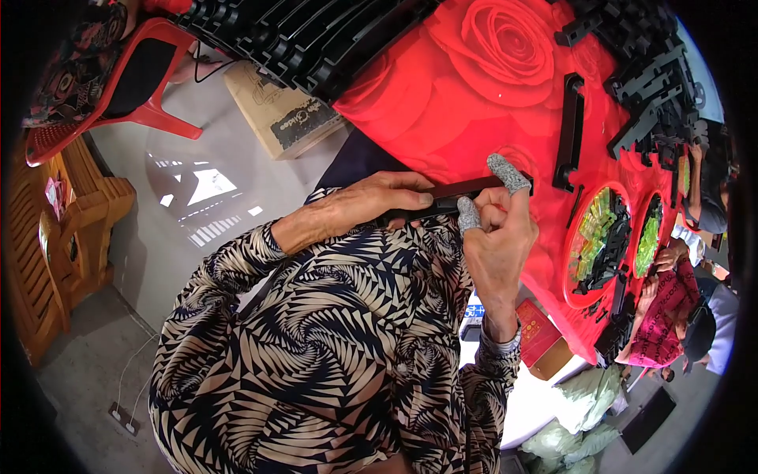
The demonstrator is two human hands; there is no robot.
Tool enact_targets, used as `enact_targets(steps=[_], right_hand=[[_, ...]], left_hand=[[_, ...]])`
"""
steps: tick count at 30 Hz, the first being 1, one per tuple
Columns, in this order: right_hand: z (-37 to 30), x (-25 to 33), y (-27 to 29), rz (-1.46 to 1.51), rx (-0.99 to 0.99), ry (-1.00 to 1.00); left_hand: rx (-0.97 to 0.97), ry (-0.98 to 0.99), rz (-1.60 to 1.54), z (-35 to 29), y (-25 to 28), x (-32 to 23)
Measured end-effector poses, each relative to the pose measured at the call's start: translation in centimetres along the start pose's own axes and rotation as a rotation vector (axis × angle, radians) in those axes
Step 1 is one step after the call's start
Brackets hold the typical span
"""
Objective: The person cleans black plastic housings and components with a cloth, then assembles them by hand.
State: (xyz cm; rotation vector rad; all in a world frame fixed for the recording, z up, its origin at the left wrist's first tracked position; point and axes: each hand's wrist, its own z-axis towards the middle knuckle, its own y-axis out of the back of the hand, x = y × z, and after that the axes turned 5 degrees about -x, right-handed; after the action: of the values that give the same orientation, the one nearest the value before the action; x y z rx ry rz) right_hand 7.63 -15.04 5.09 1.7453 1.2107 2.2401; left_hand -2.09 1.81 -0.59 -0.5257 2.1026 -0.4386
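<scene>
A long black plastic bar (462,189) lies across my lap at the edge of the red-covered table. My left hand (359,209) is closed round the bar's left end, thumb on top. Grey knitted finger covers sit on the thumb and index finger of my right hand (501,241). That hand is over the bar's right half, its other fingers curled in against the bar and the index finger lifted. Whatever those curled fingers may hold is hidden. Another black bar (568,133) rests on the table, right of the one in my hands.
Red-rimmed trays (580,302) hold yellow-green and black small parts at the right. Black plastic parts pile up (651,91) behind them, and long black bars (308,39) are stacked at the far left. A cardboard box (276,110) stands on the floor. Other people work at the right.
</scene>
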Motion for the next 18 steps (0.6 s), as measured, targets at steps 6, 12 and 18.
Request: enact_targets(steps=[6,12,18], right_hand=[[-0.4,0.7,-0.3,-0.014,-0.043,0.015],[-0.7,0.6,-0.3,0.004,-0.019,-0.058],[-0.4,0.0,-0.4,0.012,-0.075,0.06]], left_hand=[[-0.008,-0.03,0.218,-0.2,-0.3,-0.4],[-0.21,-0.43,0.679,0.3,-1.0,0.7],[-0.347,-0.416,0.745,0.0,-2.5,0.5]])
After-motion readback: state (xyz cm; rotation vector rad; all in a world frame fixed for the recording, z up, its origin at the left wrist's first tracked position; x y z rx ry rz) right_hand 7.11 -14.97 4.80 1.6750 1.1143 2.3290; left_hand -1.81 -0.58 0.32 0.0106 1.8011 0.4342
